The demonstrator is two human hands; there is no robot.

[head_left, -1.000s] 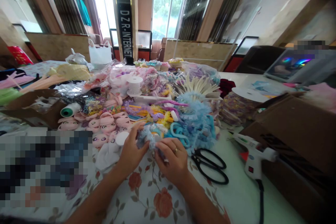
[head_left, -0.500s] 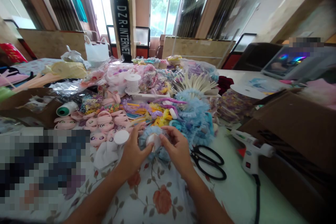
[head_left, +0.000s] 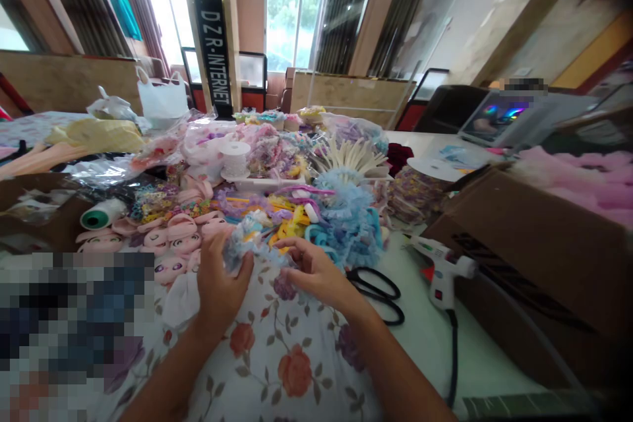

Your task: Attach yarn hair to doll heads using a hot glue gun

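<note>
Pale blue frilly lace rosette (head_left: pixel 244 244) sits between both hands above floral cloth on table (head_left: pixel 435 356), just in front of craft heap. Left hand (head_left: pixel 217 280) fingers curled closed on its left side; right hand (head_left: pixel 316 270) fingers pinch right edge, half spread. Best: light pinch, keep ruffles unflattened. Lace soft, crinkled, limp. Black metal scissors (head_left: pixel 378 290) and white plastic glue gun (head_left: pixel 442 270) lie rightward.

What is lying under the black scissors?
The scissors lie on the pale table, just right of the floral cloth. The right hand covers their blades.
</note>
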